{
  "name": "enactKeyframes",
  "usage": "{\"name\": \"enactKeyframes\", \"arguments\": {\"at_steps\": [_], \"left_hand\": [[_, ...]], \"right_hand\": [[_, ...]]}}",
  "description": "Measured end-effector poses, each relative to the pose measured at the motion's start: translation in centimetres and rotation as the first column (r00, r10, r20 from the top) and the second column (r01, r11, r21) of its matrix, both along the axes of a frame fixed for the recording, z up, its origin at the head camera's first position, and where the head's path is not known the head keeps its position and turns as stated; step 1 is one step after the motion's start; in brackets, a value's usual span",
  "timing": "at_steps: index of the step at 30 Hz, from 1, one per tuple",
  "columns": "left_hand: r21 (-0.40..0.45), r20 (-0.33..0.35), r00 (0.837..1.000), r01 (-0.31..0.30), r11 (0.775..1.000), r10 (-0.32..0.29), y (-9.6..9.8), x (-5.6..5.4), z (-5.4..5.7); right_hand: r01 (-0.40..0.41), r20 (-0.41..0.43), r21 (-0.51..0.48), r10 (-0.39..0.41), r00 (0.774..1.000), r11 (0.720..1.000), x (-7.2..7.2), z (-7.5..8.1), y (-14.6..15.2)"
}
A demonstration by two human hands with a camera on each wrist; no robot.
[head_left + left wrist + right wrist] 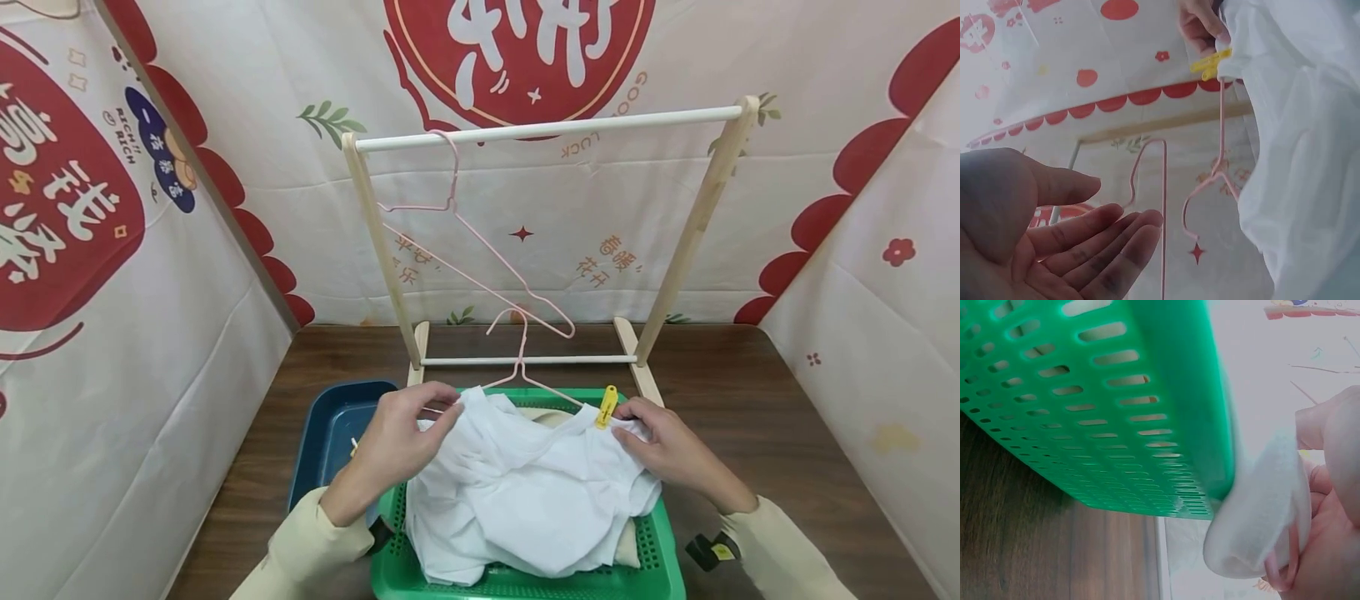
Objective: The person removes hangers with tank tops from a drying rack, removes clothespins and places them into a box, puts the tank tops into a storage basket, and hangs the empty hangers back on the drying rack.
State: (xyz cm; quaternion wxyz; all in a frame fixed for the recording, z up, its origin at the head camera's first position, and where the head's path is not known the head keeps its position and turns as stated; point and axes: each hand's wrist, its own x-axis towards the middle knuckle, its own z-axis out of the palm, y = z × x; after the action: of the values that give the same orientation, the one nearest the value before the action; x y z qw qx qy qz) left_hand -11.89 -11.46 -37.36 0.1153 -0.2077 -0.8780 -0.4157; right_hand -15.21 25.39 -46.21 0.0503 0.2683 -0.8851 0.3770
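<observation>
A white garment point(532, 500), apparently a shirt, lies over the green basket point(663, 542) with a pink hanger point(522, 342) inside its neck. A yellow clothespin point(607, 407) clips its right shoulder. My right hand point(663, 442) holds the cloth beside that clothespin, and the hanger's pink end point(1291, 556) pokes from the fabric by the palm in the right wrist view. At the left shoulder is my left hand point(397, 437), fingers loosely bent. The left wrist view shows nothing between its thumb and fingertips point(1150, 219), apart from the white cloth.
Behind the basket stands a wooden rack point(690, 225) with a white top bar point(547, 129). Another pink hanger point(502, 250) hangs toward its left end. A dark blue tray point(307, 450) sits left of the basket, small clips in it. Printed cloth walls point(885, 333) enclose the table.
</observation>
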Motion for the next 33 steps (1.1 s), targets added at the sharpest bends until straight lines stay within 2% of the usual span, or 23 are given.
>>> {"name": "enactKeyframes", "arguments": {"at_steps": [4,9,18,22,33], "left_hand": [[-0.034,0.013,0.998,0.064,0.997,-0.063,1.6,-0.3,0.5],[-0.068,-0.005,0.989,0.148,0.987,-0.149,3.6,-0.9,0.9],[-0.135,-0.046,0.970,0.230,0.964,-0.238,7.1,-1.6,1.4],[-0.175,-0.070,0.964,0.240,0.955,-0.256,8.5,-1.8,1.7],[-0.276,-0.049,0.965,0.234,0.932,-0.257,11.0,-3.0,1.4]], "right_hand": [[0.003,0.005,-0.003,-0.003,1.000,1.000,0.1,0.1,0.0],[0.015,0.024,0.001,-0.015,1.000,1.000,0.2,0.2,0.1],[0.014,-0.033,-0.018,-0.014,0.999,1.000,0.2,-0.1,-0.1],[0.008,-0.031,-0.026,-0.009,0.999,1.000,0.2,-0.1,-0.1],[-0.005,-0.035,-0.035,0.003,0.999,0.999,0.4,0.2,0.0]]}}
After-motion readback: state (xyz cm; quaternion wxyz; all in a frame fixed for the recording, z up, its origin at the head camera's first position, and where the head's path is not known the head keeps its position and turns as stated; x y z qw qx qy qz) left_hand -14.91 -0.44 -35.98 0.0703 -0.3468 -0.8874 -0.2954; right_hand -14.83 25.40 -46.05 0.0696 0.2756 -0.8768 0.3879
